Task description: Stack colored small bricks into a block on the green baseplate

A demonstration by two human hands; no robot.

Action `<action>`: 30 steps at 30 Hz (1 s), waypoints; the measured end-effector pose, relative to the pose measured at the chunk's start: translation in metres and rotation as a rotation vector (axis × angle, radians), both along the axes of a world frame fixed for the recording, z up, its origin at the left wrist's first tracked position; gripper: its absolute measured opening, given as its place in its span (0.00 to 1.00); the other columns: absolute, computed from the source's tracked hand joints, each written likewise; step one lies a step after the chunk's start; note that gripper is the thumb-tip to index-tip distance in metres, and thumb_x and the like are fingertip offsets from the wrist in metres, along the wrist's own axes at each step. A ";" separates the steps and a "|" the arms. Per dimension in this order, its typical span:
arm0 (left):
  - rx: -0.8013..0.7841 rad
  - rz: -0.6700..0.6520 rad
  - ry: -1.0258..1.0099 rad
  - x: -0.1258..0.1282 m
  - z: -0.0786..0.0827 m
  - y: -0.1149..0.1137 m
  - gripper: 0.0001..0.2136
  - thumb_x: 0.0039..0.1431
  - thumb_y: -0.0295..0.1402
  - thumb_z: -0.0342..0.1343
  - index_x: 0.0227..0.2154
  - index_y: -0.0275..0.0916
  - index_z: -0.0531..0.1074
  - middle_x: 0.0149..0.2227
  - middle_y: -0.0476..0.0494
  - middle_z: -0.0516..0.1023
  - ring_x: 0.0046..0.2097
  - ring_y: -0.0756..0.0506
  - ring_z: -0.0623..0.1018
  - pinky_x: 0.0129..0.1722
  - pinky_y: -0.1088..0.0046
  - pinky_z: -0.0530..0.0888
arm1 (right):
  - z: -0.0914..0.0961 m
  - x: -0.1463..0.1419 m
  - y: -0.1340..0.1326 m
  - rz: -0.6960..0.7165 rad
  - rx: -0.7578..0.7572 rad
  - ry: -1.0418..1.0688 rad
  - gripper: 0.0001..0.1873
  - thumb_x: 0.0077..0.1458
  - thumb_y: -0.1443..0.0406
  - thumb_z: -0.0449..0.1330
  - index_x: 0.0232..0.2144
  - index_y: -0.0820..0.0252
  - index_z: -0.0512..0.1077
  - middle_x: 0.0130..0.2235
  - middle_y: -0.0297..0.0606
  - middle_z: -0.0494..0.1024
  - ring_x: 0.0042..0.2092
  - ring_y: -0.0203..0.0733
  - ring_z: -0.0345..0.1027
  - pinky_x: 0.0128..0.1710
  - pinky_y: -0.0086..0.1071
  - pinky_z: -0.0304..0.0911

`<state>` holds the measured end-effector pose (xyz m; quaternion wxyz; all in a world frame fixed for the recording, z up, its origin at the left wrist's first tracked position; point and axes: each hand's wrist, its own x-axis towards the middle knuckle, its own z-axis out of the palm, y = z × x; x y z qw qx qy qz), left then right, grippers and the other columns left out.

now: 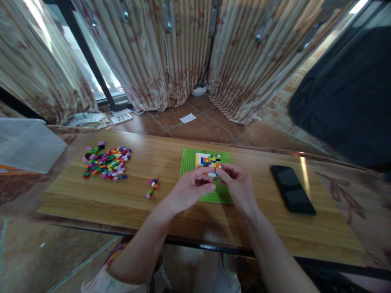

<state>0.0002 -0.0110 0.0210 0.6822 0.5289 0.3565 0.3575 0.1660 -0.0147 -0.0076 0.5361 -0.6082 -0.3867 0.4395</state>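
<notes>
A green studded baseplate [187,159] lies on the table in front of me. On it sits a patch of small coloured bricks [203,158] in white, blue, yellow, red and more. My left hand [194,185] hovers over the plate's left and near part, thumb and index finger apart, with nothing visible between them. My right hand [240,185] is over the plate's right side, thumb and forefinger pinched at the near edge of the brick patch. Whatever the pinch holds is too small to make out. Both hands cover part of the plate and bricks.
A heap of loose coloured bricks [106,162] lies at the table's left, with a small cluster of bricks [153,185] nearer me. A black phone [292,189] rests on the right. Beyond the table's left end stands a translucent plastic bin [30,144]. Curtains [171,61] hang behind.
</notes>
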 end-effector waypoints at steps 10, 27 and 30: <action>-0.162 0.084 -0.232 -0.006 -0.005 0.006 0.24 0.47 0.27 0.67 0.49 0.36 0.74 0.36 0.47 0.80 0.37 0.51 0.75 0.42 0.74 0.66 | 0.008 0.000 -0.011 -0.086 0.328 -0.253 0.13 0.54 0.57 0.63 0.39 0.57 0.76 0.38 0.37 0.78 0.37 0.39 0.71 0.37 0.34 0.67; -0.250 0.105 -0.307 -0.007 -0.004 0.004 0.22 0.46 0.30 0.68 0.48 0.36 0.76 0.34 0.46 0.79 0.35 0.52 0.74 0.38 0.74 0.67 | 0.028 -0.011 -0.020 0.311 0.447 -0.392 0.06 0.59 0.64 0.61 0.37 0.51 0.78 0.43 0.35 0.76 0.46 0.39 0.72 0.43 0.33 0.68; -0.255 0.089 -0.302 -0.007 -0.005 0.004 0.21 0.48 0.32 0.68 0.47 0.36 0.76 0.35 0.46 0.79 0.34 0.52 0.74 0.37 0.74 0.68 | 0.029 -0.013 -0.021 0.289 0.440 -0.386 0.04 0.58 0.64 0.62 0.35 0.52 0.78 0.42 0.35 0.76 0.44 0.39 0.72 0.41 0.33 0.68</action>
